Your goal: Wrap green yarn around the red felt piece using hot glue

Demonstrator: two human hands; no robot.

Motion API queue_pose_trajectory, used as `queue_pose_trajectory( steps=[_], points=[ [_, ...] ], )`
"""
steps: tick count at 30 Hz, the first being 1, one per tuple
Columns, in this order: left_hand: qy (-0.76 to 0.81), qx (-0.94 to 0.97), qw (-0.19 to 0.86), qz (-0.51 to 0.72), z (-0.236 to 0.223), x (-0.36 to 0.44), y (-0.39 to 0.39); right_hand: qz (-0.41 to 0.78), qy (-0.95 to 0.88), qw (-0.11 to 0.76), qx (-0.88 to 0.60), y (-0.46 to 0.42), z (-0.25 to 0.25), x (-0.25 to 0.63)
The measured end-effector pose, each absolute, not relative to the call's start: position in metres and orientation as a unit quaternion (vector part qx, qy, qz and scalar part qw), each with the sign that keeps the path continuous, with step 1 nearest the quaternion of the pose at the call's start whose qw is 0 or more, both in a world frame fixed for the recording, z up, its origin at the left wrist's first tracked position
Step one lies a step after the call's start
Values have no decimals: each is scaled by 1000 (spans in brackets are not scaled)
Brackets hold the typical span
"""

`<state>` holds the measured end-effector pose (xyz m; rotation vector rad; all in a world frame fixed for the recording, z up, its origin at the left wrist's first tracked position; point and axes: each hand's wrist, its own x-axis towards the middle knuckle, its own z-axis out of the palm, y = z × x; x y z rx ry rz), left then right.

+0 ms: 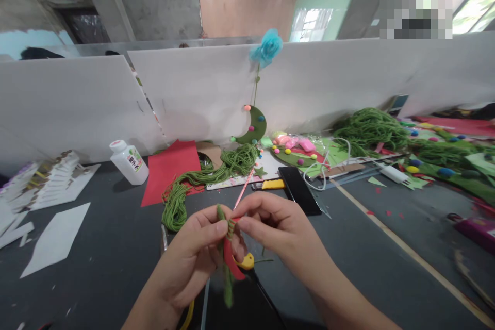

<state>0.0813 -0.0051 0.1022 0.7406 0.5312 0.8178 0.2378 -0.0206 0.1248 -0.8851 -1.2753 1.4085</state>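
Close together over the front of the table, both hands are on one small craft piece. My left hand point(207, 240) pinches a green strip point(228, 289) that hangs down from the fingers. A curved red piece point(233, 263) dangles beside it, joined by what looks like green yarn wrapping. With thumb and forefinger closed, my right hand point(276, 221) grips the upper red end. A pink-striped stick point(244, 192) rises just behind the fingertips. Below the hands is a yellow-ended tool point(246, 261) with a black cord, partly hidden.
A white bottle point(129, 162) stands at left near red paper point(170, 167). Green yarn point(176, 203), a yellow cutter point(273, 184) and a black phone point(299, 191) lie beyond my hands. A green crescent point(253, 126) with a blue flower point(267, 48) leans on the white partition point(193, 93).
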Motion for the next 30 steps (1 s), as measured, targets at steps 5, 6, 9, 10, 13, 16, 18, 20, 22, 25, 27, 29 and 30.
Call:
queue_pose_trajectory(
  steps=[5, 6, 9, 10, 13, 16, 18, 20, 22, 25, 27, 29, 30],
  points=[
    [330, 391, 757, 406, 104, 86, -4, 455, -575, 484, -478, -23, 128, 242],
    [350, 423, 715, 432, 105, 86, -4, 424, -587, 475, -501, -23, 129, 243],
    [374, 532, 603, 463, 107, 82, -4, 380, -607, 445, -537, -23, 130, 245],
    [383, 555, 583, 453, 108, 81, -5, 375, -612, 439, -541, -23, 130, 244],
    [468, 556, 538, 428, 110, 81, -8, 362, -624, 432, -541, -22, 129, 243],
    [506, 542, 511, 435, 111, 84, -10, 373, -609, 454, -533, -24, 129, 242],
    [503, 518, 514, 464, 112, 86, -10, 377, -598, 468, -530, -25, 129, 240],
    [493, 496, 521, 489, 113, 86, -10, 361, -607, 467, -531, -27, 130, 239],
    [485, 491, 527, 497, 113, 85, -10, 336, -631, 454, -531, -29, 130, 236],
    [479, 493, 546, 480, 112, 81, -9, 307, -659, 442, -525, -30, 129, 232],
    [475, 486, 565, 468, 110, 79, -9, 297, -666, 441, -523, -30, 127, 230],
    [467, 474, 577, 474, 107, 77, -9, 298, -665, 441, -525, -30, 127, 230],
    [459, 466, 585, 480, 106, 77, -9, 304, -661, 440, -527, -30, 127, 230]
  ],
)
